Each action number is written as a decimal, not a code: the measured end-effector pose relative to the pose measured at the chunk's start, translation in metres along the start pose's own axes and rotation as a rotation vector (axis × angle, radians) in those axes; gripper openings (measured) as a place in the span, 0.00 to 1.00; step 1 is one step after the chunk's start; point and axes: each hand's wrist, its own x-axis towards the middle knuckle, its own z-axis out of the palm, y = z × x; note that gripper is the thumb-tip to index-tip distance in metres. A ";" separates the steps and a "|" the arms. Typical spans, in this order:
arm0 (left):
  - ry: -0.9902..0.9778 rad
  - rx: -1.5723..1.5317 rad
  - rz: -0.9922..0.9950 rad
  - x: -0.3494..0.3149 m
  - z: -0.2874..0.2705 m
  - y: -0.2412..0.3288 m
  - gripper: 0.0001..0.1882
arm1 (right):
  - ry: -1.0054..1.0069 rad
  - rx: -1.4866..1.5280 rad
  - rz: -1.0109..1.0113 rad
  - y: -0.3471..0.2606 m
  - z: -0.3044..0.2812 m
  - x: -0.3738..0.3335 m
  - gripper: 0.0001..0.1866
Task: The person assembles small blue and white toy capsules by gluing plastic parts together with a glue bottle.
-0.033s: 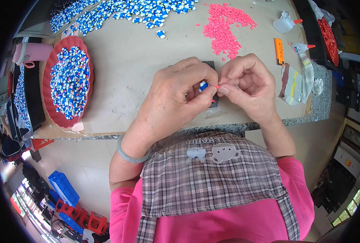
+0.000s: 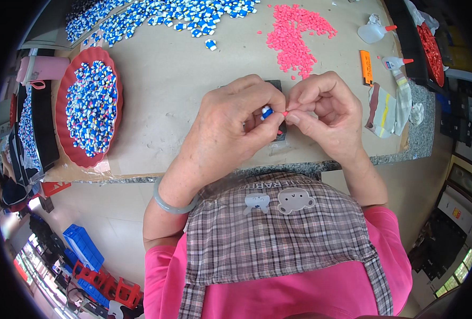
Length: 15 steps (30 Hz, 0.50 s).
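Note:
My left hand (image 2: pixel 236 117) is closed, its thumb and finger curled round a small blue-and-white piece (image 2: pixel 267 112). Thumb and fingertip of my right hand (image 2: pixel 326 114) pinch at a tiny pink piece (image 2: pixel 285 113), right where the fingertips of both hands meet. Which fingertips bear most of the pink piece cannot be made out. Under my hands lies a dark flat block (image 2: pixel 281 136), mostly hidden. Beyond my right hand, a spread of small pink pieces (image 2: pixel 294 40) covers part of the table.
A red scalloped dish (image 2: pixel 61 106) full of blue-and-white pieces stands at left. More such pieces (image 2: pixel 193 16) lie along the far side. At right are two glue bottles (image 2: pixel 371 33), an orange box cutter (image 2: pixel 365 66), a striped cloth (image 2: pixel 403 101) and a black tray (image 2: pixel 414 42).

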 end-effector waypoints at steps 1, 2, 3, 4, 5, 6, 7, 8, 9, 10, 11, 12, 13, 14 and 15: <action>0.001 -0.001 -0.002 0.000 0.000 -0.001 0.05 | -0.001 0.000 0.002 0.000 -0.001 0.000 0.13; 0.004 0.020 0.001 -0.001 0.000 -0.003 0.05 | -0.032 -0.095 -0.040 0.001 -0.003 0.000 0.12; 0.005 0.043 0.005 -0.001 0.001 -0.004 0.05 | -0.061 -0.190 -0.085 0.001 -0.004 0.000 0.12; 0.006 0.043 0.004 -0.002 0.001 -0.004 0.05 | -0.062 -0.189 -0.085 0.000 -0.004 0.000 0.12; 0.001 0.041 -0.010 -0.002 0.001 -0.004 0.05 | -0.063 -0.177 -0.058 -0.001 -0.004 0.000 0.12; -0.006 0.038 -0.023 -0.002 0.001 -0.003 0.05 | -0.062 -0.166 -0.032 -0.003 -0.003 -0.001 0.13; -0.006 0.037 -0.024 -0.003 0.001 -0.003 0.05 | -0.062 -0.167 -0.030 -0.003 -0.004 -0.001 0.13; -0.012 0.030 -0.035 -0.003 0.001 -0.001 0.05 | -0.054 -0.051 0.062 -0.003 -0.004 -0.001 0.13; -0.017 0.023 -0.046 -0.003 0.001 0.001 0.05 | -0.047 0.065 0.152 -0.003 -0.005 -0.001 0.14; -0.016 0.022 -0.046 -0.003 0.000 0.001 0.05 | -0.047 0.064 0.153 -0.004 -0.008 0.000 0.14; -0.020 -0.023 -0.078 -0.004 -0.001 0.001 0.04 | -0.072 0.192 0.266 -0.005 -0.011 0.002 0.16; -0.020 -0.066 -0.113 -0.006 -0.002 0.001 0.04 | -0.100 0.323 0.380 -0.006 -0.012 0.004 0.17; -0.017 -0.066 -0.117 -0.007 -0.004 -0.003 0.04 | -0.103 0.324 0.383 -0.007 -0.012 0.006 0.17; 0.055 -0.138 -0.110 -0.010 -0.007 -0.012 0.05 | -0.105 0.317 0.483 -0.009 -0.011 0.008 0.17; 0.124 -0.212 -0.103 -0.011 -0.010 -0.016 0.07 | -0.104 0.308 0.584 -0.010 -0.011 0.008 0.18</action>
